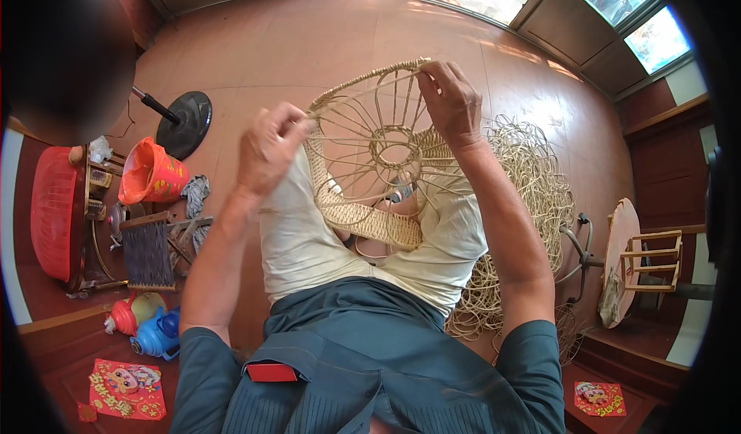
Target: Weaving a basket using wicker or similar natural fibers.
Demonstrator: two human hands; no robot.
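A round basket frame (368, 223) of straw-coloured cord over thin spokes rests tilted between my knees, its ring-shaped centre facing up. Dense weaving covers the near and left parts of its side; bare spokes show across the middle. At the left of the rim, my left hand (272, 147) is closed, thumb and fingers pinched on a strand of cord (363, 94). This strand runs across the top of the frame to my right hand (451, 103), which pinches it beside the far right rim. The fingertips of both hands are partly hidden.
A large tangled heap of cord (532, 194) lies on the floor by my right leg. To the left are a black round stand base (185, 125), a red-orange bucket (154, 173), a small stool (148, 255) and a blue jug (158, 335). A round-topped stool (617, 260) stands at the right.
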